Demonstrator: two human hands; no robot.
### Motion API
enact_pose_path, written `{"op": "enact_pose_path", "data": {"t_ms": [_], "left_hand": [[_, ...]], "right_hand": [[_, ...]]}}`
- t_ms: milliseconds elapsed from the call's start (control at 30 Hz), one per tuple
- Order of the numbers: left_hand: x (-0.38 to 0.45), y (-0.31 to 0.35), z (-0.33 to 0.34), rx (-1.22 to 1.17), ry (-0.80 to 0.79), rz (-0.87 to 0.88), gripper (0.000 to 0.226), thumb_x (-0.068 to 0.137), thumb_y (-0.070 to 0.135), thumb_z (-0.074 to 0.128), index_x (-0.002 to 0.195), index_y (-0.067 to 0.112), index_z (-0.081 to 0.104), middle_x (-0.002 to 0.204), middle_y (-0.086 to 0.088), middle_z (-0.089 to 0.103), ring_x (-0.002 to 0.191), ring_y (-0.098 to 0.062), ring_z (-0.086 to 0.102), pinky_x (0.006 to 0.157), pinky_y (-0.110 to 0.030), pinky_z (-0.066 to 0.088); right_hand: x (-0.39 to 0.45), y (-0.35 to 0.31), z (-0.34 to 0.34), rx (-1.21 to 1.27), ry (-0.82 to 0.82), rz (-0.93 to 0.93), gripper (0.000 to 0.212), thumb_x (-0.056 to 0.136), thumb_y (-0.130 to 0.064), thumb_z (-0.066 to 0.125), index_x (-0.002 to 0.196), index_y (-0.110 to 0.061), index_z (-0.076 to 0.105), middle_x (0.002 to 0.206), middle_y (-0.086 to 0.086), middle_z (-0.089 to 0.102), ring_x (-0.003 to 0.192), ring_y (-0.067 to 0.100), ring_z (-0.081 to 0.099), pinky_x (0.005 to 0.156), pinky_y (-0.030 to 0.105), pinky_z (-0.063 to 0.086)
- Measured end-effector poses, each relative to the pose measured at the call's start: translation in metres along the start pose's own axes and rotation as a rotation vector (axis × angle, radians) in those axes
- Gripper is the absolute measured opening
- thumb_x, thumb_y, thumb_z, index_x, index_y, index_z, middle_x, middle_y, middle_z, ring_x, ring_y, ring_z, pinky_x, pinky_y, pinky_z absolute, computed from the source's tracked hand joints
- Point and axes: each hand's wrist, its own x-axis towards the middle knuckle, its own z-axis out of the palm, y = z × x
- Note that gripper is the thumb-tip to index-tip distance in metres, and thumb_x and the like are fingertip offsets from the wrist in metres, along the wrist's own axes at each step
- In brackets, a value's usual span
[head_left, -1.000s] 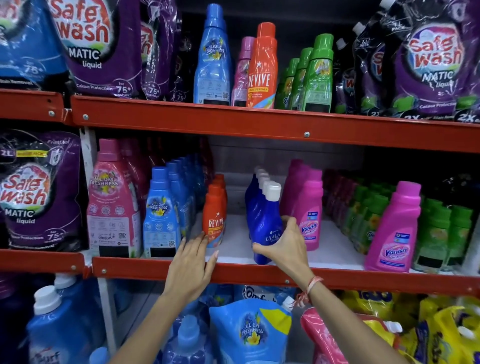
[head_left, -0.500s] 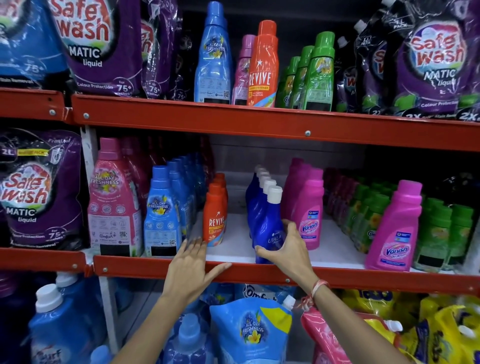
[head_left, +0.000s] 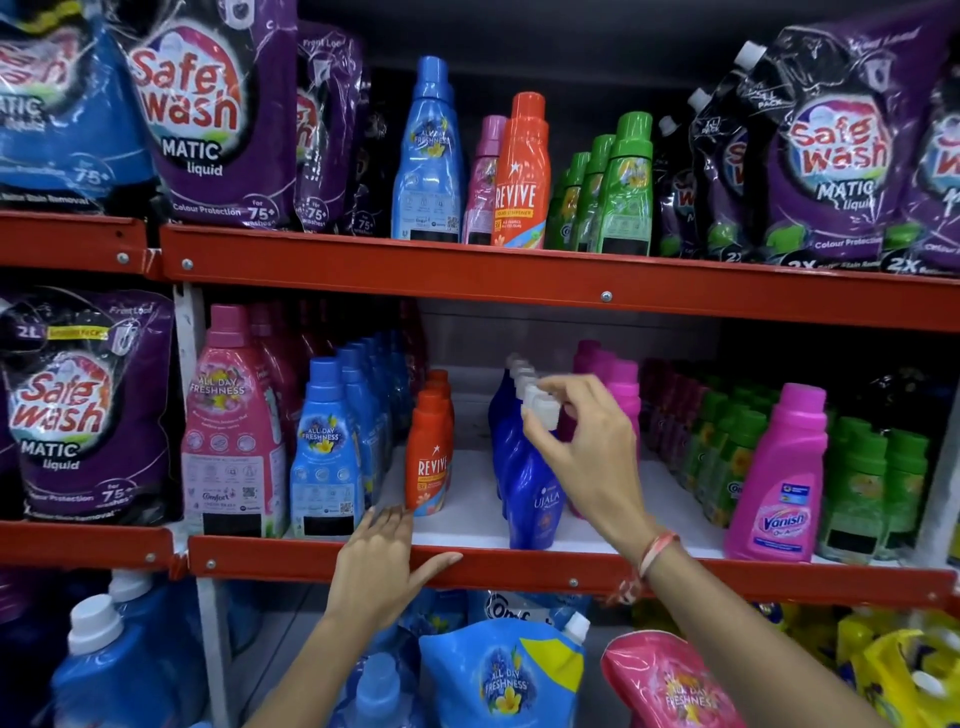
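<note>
A dark blue Ujala bottle with a white cap stands at the front of a row of like bottles on the middle shelf. My right hand pinches that white cap between thumb and fingers. My left hand rests flat with straight fingers on the red front rail of the shelf, just below an orange Revive bottle.
Pink Vanish bottles and green bottles stand to the right, light blue and pink softener bottles to the left. Purple Safewash pouches fill the far left. The upper shelf holds more bottles and pouches.
My right hand has risen from the lower body of the front Ujala bottle to its white cap and now pinches it. My left hand stays on the shelf rail.
</note>
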Motion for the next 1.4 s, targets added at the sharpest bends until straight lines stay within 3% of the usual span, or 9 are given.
{"op": "enact_pose_path", "data": {"t_ms": [167,267,433,567,767,933,1100,1200,1400], "left_hand": [[0.002,0.000,-0.003,0.013,0.017,0.008,0.091,0.081,0.079,0.020,0.091,0.008,0.075,0.087,-0.004,0.076,0.087,-0.015,0.071,0.082,-0.031,0.054],[0.003,0.000,-0.005,0.012,0.009,0.005,0.091,0.081,0.080,0.019,0.087,0.009,0.076,0.084,-0.001,0.076,0.083,-0.013,0.071,0.078,-0.029,0.056],[0.004,-0.001,-0.004,0.003,0.026,0.002,0.090,0.080,0.081,0.019,0.086,0.011,0.076,0.081,0.000,0.076,0.080,-0.014,0.072,0.074,-0.027,0.056],[0.006,-0.002,0.002,-0.003,0.034,0.007,0.093,0.078,0.083,0.022,0.089,0.009,0.076,0.085,-0.001,0.076,0.083,-0.013,0.071,0.078,-0.030,0.056],[0.011,-0.004,0.009,0.016,0.072,0.017,0.093,0.077,0.084,0.022,0.087,0.009,0.077,0.083,-0.002,0.076,0.079,-0.013,0.072,0.076,-0.031,0.056],[0.014,-0.006,0.017,0.025,0.091,0.012,0.097,0.077,0.084,0.020,0.088,0.006,0.076,0.084,-0.005,0.076,0.078,-0.016,0.072,0.074,-0.033,0.057],[0.013,-0.005,0.012,0.025,0.084,0.011,0.097,0.077,0.084,0.019,0.086,0.007,0.077,0.083,-0.003,0.076,0.077,-0.014,0.072,0.073,-0.032,0.056],[0.010,-0.004,0.011,0.022,0.056,0.003,0.094,0.076,0.084,0.022,0.088,0.008,0.076,0.085,-0.002,0.076,0.081,-0.013,0.071,0.078,-0.031,0.055],[0.003,0.001,0.003,0.046,0.063,-0.013,0.091,0.079,0.081,0.022,0.089,0.008,0.075,0.087,-0.004,0.076,0.085,-0.017,0.071,0.081,-0.032,0.055]], "right_hand": [[0.059,-0.037,-0.017,0.080,0.157,-0.106,0.027,0.083,-0.026,0.065,0.107,-0.014,0.065,0.103,-0.001,0.065,0.099,0.016,0.061,0.089,0.038,0.052],[0.094,-0.049,-0.023,0.053,0.228,-0.078,0.042,0.082,-0.027,0.065,0.120,-0.011,0.059,0.115,0.005,0.062,0.109,0.021,0.057,0.096,0.039,0.049],[0.142,-0.055,-0.029,-0.058,0.108,0.109,0.072,0.083,-0.037,0.067,0.139,-0.002,0.038,0.134,0.015,0.052,0.126,0.029,0.048,0.100,0.035,0.038],[0.172,-0.059,-0.029,-0.058,0.040,0.169,0.045,0.079,-0.044,0.070,0.103,-0.009,0.055,0.091,0.008,0.061,0.087,0.027,0.056,0.064,0.031,0.039],[0.199,-0.055,-0.018,-0.012,-0.093,0.248,0.054,0.068,-0.054,0.074,0.095,-0.007,0.069,0.090,0.007,0.072,0.087,0.025,0.069,0.066,0.032,0.048],[0.198,-0.053,-0.019,0.124,-0.052,0.276,0.043,0.065,-0.048,0.079,0.086,-0.011,0.074,0.083,0.004,0.074,0.076,0.019,0.070,0.065,0.033,0.052],[0.193,-0.050,-0.036,0.413,0.054,0.294,0.036,0.050,-0.050,0.085,0.061,-0.020,0.068,0.079,0.005,0.077,0.073,0.024,0.075,0.070,0.049,0.061],[0.178,-0.062,-0.060,0.515,0.084,0.308,0.036,0.049,-0.045,0.088,0.065,-0.019,0.070,0.082,0.006,0.078,0.076,0.022,0.076,0.071,0.045,0.062],[0.123,-0.068,-0.078,0.683,-0.082,0.385,0.038,0.065,-0.019,0.086,0.096,-0.004,0.070,0.094,0.012,0.077,0.079,0.023,0.076,0.060,0.028,0.061]]}}
